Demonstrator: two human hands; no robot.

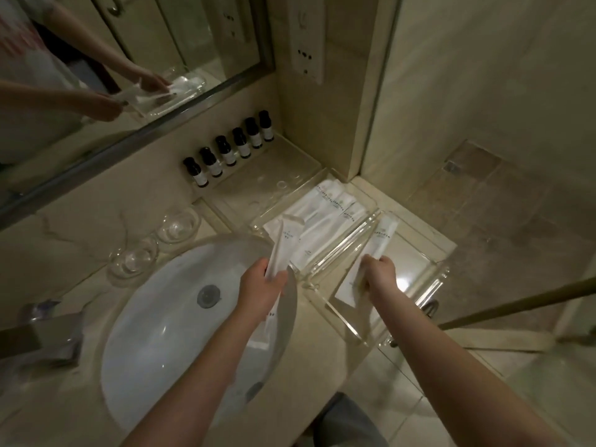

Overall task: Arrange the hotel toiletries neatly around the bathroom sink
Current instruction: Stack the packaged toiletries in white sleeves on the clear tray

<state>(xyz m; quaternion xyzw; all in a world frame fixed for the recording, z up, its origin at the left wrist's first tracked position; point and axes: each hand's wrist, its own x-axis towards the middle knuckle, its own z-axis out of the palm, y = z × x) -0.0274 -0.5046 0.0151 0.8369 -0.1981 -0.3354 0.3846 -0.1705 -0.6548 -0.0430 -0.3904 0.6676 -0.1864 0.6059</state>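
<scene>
Beige veined marble worktop (96, 204) beneath a metal-framed mirror (106, 53), upper left; matte tiled floor (483, 204) at right. Glossy white oval sink (154, 317), lower left. Two clear acrylic trays at centre: the middle tray (254, 224) holds flat white paper packets (325, 217); the near tray (416, 272) lies just right of it. The left hand (261, 285) grips a long white packet (283, 240) over the sink rim. The right hand (379, 272) holds a second packet (382, 240) inside the near tray. Six dark cylindrical bottles (230, 150) line the wall.

Open floor on the right half of the near tray (416, 266), free to reach from above. The middle tray (354, 188) is packed with white packets (325, 214), and 6 bottles (230, 153) line the wall behind the bare far tray (271, 179). 2 glass bowls (179, 224) crowd the far rim of the sink (180, 317).
</scene>
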